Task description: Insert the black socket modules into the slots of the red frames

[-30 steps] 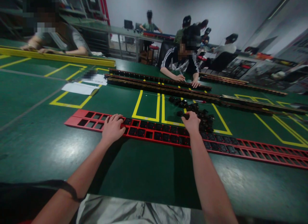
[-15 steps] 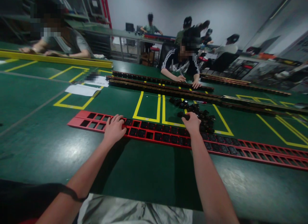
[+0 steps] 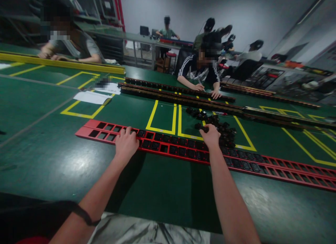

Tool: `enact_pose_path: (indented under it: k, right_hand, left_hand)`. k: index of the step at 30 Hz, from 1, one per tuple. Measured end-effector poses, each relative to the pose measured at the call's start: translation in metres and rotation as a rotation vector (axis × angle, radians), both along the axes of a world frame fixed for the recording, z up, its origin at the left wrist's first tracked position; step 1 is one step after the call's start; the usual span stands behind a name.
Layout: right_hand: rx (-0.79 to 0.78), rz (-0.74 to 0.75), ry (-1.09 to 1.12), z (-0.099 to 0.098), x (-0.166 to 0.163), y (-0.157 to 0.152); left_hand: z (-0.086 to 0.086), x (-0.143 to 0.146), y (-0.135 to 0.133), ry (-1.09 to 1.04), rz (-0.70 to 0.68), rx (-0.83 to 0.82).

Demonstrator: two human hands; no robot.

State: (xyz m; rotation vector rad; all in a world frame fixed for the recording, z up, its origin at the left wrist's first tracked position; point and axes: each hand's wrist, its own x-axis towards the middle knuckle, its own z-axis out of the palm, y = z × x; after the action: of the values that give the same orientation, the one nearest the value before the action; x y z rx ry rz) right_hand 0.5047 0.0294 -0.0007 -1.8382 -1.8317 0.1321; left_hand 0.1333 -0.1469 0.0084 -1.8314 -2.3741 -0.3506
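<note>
Two long red rails [image 3: 164, 148] with rectangular cut-outs lie side by side across the green table, several cut-outs filled with black sockets [image 3: 181, 151]. My left hand [image 3: 127, 143] rests over the left part of the rails, fingers apart and bent, palm down; what is under the fingertips is hidden. Beyond the rails, my right hand [image 3: 212, 136] is at the near left side of a pile of loose black sockets [image 3: 228, 132]. Its thumb and index finger are closed on a black socket, mostly covered by the fingers.
Long dark rails [image 3: 181, 97] run across the table behind the pile. White papers [image 3: 92, 97] lie at the left, near a yellow rail [image 3: 63, 64]. Yellow tape [image 3: 161, 130] marks the green table [image 3: 162, 188]. A co-worker [image 3: 198, 71] sits opposite; another [image 3: 70, 50] is at far left.
The view has shifted slightly, so the scene sits a little further right. Both hands stay at nearly the same places over the rails and by the pile.
</note>
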Motion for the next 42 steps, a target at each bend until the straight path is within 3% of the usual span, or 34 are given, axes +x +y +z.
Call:
enact_pose_path:
  k: [6,19,42]
  right_hand:
    - [0.014,-0.009,0.003,-0.003,0.001,0.0]
    - [0.033,0.003,0.045,-0.004,0.002,0.001]
    - [0.008,0.002,0.038,-0.007,0.004,0.004]
  left_hand:
    - [-0.006,-0.012,-0.002,-0.008,-0.027,0.069]
    - [-0.004,-0.005,-0.002,-0.02,-0.005,-0.049]
    - [-0.01,0.001,0.001,-0.063,0.082,-0.078]
